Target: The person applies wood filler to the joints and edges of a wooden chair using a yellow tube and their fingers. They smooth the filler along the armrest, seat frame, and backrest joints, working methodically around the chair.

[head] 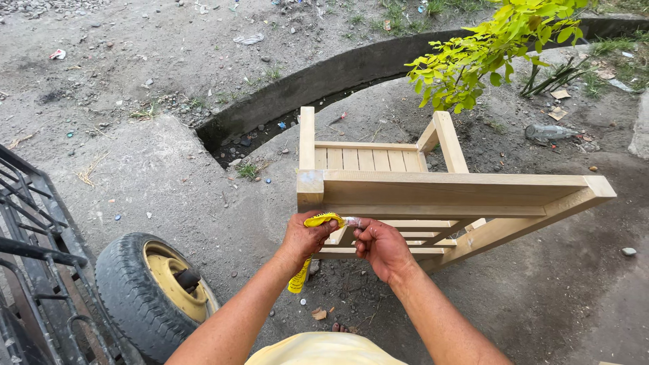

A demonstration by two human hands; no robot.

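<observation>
Left hand (305, 238) gripping yellow tube (309, 251) just below wooden chair (433, 192) frame, right hand (380, 245) pinching tube's clear tip beside it, chair tipped on concrete, tyre (145, 292) well left of chair

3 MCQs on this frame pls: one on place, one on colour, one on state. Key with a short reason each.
1. Where is the tyre relative to the person's hands?
A. lower left of them
B. upper right of them
C. on top of the wooden frame

2. What colour is the pouch held in the left hand?
A. blue
B. yellow
C. white

3. How does the wooden chair frame stand?
A. upright on its legs
B. in separate loose boards
C. tipped on its side on the ground

Key:
1. A, the tyre with its yellow rim sits low at the left, beside a dark metal frame.
2. B, the left hand grips a yellow pouch, and the right hand pinches its tip.
3. C, the wooden chair frame lies on its side, slatted seat vertical.
</observation>
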